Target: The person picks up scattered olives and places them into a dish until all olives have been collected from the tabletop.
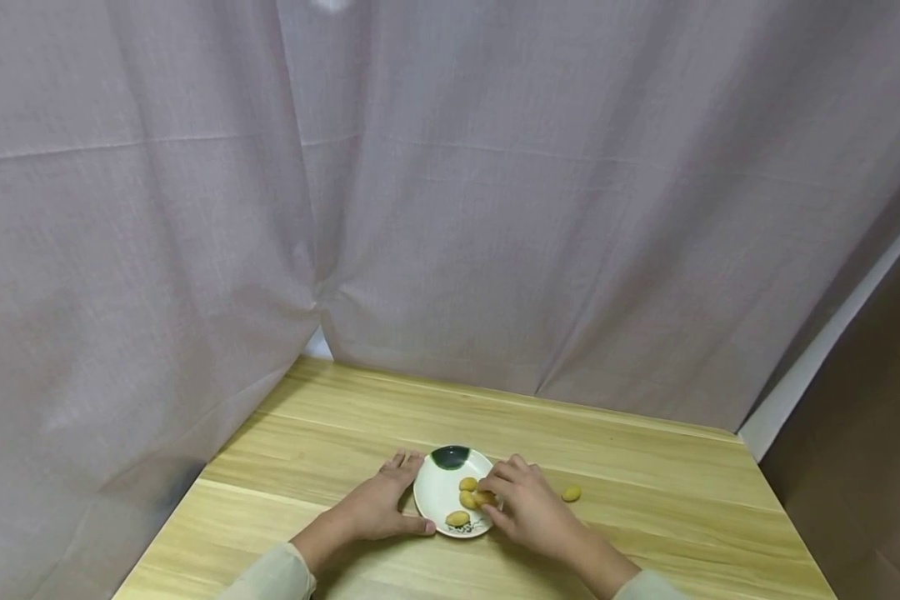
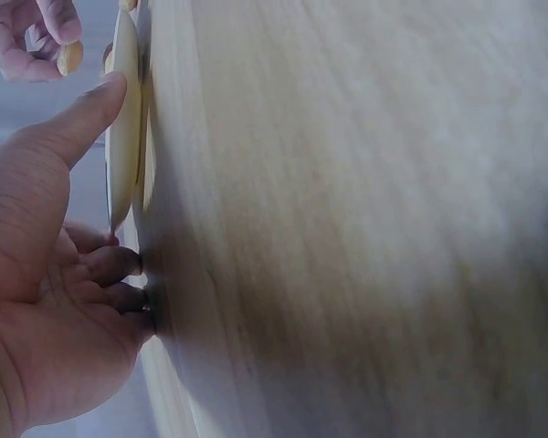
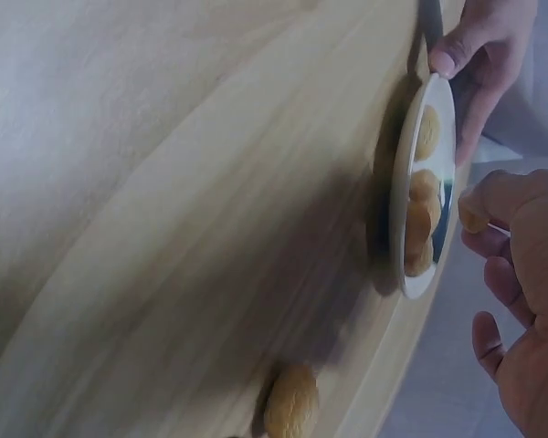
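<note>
A round white plate (image 1: 437,485) with a dark green patch and a small dark drawing lies on the table and bears several small yellow oval fruits (image 1: 457,518), kumquat-like. My left hand (image 1: 378,504) rests at its left side, thumb (image 2: 105,96) against the rim and the other fingers spread along the edge. Over the plate's right side, my right hand (image 1: 528,504) pinches one yellow fruit (image 3: 472,214) between thumb and forefinger, just above the others. One more loose fruit (image 1: 572,493) lies on the table to the right of that hand.
The wooden table (image 1: 690,500) has light grain and ends at a back edge below a grey-mauve curtain (image 1: 495,275). More curtain hangs along the left side. A dark brown panel (image 1: 862,433) stands at the right.
</note>
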`<state>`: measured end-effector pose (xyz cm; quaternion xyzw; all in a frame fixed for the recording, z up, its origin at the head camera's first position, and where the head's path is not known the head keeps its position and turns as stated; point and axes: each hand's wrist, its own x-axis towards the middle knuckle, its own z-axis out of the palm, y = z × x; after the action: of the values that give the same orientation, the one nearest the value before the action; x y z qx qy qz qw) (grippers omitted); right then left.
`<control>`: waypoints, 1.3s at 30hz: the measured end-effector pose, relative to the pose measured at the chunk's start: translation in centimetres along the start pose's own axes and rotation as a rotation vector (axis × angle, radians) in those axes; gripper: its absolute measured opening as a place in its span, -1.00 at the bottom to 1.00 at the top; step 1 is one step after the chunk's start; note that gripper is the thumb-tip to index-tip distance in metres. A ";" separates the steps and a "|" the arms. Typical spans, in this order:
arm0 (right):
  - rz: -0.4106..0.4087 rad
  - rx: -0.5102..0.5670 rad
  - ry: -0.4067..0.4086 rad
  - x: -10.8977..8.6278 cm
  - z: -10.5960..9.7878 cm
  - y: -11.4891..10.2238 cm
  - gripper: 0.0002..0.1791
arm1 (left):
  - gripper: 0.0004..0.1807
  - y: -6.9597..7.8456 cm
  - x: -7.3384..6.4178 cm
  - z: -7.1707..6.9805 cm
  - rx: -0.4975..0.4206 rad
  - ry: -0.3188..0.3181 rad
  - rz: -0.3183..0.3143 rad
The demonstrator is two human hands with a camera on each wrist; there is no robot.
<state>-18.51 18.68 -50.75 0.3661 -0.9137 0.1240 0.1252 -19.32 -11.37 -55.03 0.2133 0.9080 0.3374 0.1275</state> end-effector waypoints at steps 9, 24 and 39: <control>-0.026 0.054 -0.097 0.8 0.5 -1.5 -0.77 | 0.35 0.0 -0.2 0.1 0.001 -0.002 -0.002; -0.089 0.045 -0.079 1.9 1.9 -2.3 -0.80 | 0.33 -0.1 -0.1 0.1 0.003 -0.005 0.004; -0.075 0.025 -0.082 2.9 2.8 -2.4 -0.87 | 0.32 0.0 -0.3 0.1 -0.007 -0.009 -0.001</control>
<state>-19.27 14.29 -52.10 0.4062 -0.9022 0.1156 0.0879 -19.01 -11.40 -55.10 0.2140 0.9063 0.3395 0.1323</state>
